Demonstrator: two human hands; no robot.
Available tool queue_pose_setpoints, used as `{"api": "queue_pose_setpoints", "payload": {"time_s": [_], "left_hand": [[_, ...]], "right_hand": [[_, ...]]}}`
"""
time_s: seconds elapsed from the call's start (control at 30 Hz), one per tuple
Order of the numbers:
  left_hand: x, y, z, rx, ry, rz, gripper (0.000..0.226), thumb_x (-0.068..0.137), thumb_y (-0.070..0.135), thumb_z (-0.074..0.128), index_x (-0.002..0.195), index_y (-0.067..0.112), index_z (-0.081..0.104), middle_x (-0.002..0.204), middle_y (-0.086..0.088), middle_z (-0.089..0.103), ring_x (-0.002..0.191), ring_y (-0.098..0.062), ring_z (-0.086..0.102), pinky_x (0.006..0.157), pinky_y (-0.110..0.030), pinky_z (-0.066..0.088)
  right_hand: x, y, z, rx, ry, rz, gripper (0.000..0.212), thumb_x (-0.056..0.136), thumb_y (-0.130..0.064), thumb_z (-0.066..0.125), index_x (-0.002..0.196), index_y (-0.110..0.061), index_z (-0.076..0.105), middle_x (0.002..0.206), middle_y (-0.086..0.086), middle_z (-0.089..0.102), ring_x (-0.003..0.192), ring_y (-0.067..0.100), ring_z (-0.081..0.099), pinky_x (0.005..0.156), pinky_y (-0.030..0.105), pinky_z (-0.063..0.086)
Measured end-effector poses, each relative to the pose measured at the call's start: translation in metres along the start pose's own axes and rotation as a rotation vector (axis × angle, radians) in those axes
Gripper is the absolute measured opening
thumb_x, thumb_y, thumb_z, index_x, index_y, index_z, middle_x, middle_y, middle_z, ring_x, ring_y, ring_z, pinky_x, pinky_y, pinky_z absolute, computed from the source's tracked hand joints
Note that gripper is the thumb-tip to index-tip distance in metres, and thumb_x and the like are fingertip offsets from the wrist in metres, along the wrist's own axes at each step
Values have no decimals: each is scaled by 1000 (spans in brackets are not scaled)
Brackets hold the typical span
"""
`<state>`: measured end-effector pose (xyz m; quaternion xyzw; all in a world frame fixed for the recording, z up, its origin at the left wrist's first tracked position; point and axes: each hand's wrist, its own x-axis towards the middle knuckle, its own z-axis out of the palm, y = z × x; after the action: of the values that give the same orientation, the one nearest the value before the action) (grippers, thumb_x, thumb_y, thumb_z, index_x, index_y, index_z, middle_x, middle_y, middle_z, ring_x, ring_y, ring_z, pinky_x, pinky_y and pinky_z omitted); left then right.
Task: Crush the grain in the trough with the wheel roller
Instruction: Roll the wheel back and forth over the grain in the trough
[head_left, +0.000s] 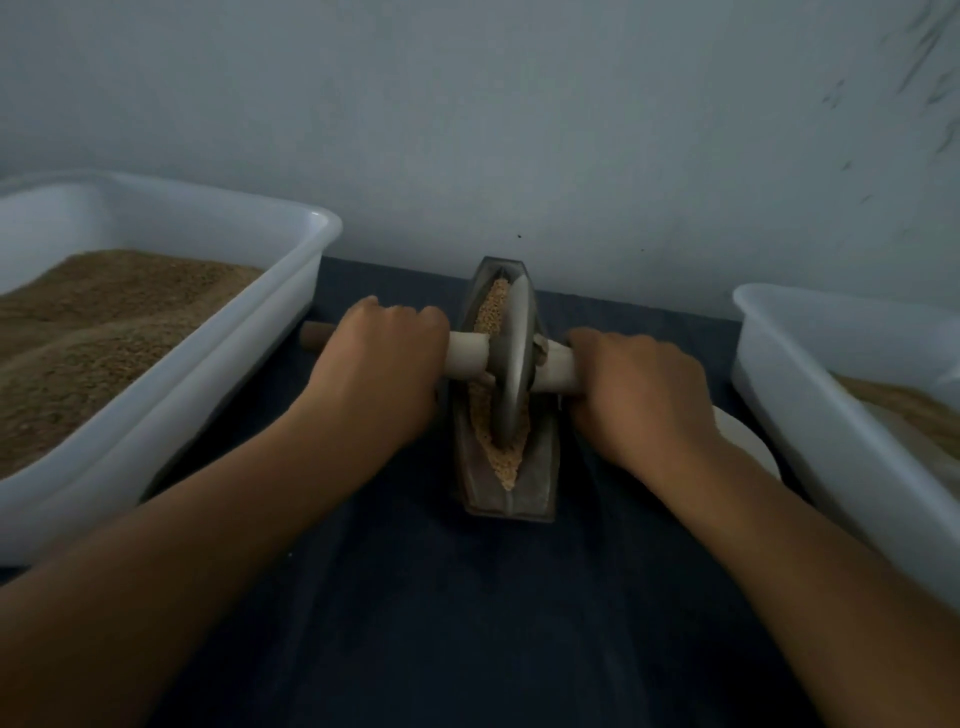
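Observation:
A narrow boat-shaped metal trough lies lengthwise on a dark cloth, its far end at the wall. Tan grain fills its groove on both sides of the wheel. The wheel roller, a grey metal disc, stands upright in the groove on a pale wooden axle. My left hand grips the axle left of the disc, and the axle's end pokes out beyond it. My right hand grips the axle on the right side.
A large white plastic tub heaped with brown grain sits on the left. Another white tub with lighter grain is on the right. A white plate edge shows under my right wrist. A pale wall stands close behind.

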<state>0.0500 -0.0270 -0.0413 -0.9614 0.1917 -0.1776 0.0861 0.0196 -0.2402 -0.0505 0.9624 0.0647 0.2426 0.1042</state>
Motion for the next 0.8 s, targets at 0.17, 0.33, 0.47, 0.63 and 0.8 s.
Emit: {"api": "queue_pose_setpoints", "payload": {"time_s": [0.17, 0.33, 0.47, 0.63, 0.8], "left_hand": [[-15, 1, -1, -75, 9, -28, 31, 86, 36, 66, 100, 22, 43, 98, 0, 62, 91, -18, 59, 105, -35, 36], [3, 0, 8, -41, -38, -24, 35, 84, 31, 68, 98, 20, 38, 96, 0, 63, 87, -18, 61, 108, -36, 32], [33, -3, 13, 20, -60, 1, 30, 86, 30, 67, 104, 16, 47, 96, -3, 64, 88, -20, 61, 91, -34, 41], [76, -12, 13, 35, -212, 22, 32, 87, 30, 66, 113, 13, 59, 107, -7, 66, 97, -24, 64, 74, -34, 45], [94, -15, 17, 48, -234, 22, 34, 86, 32, 68, 111, 10, 61, 104, -8, 66, 81, -22, 57, 70, -32, 42]], "right_hand": [[-4, -3, -3, -24, 59, -17, 20, 78, -33, 70, 94, -22, 63, 78, -2, 64, 64, 21, 57, 49, 27, 16], [12, -1, 6, -43, 10, 16, 17, 80, -31, 68, 91, -21, 59, 77, -1, 61, 61, 21, 45, 49, 28, 17], [37, 6, 16, -2, -142, 71, 22, 78, -35, 69, 97, -28, 61, 83, 1, 61, 69, 24, 50, 51, 27, 24], [80, 17, 33, 19, -253, 66, 23, 77, -34, 70, 98, -25, 67, 95, 5, 66, 79, 26, 60, 58, 27, 34], [111, 25, 39, 56, -425, 52, 26, 77, -39, 70, 97, -23, 66, 84, 2, 59, 67, 19, 55, 52, 25, 37]]}}
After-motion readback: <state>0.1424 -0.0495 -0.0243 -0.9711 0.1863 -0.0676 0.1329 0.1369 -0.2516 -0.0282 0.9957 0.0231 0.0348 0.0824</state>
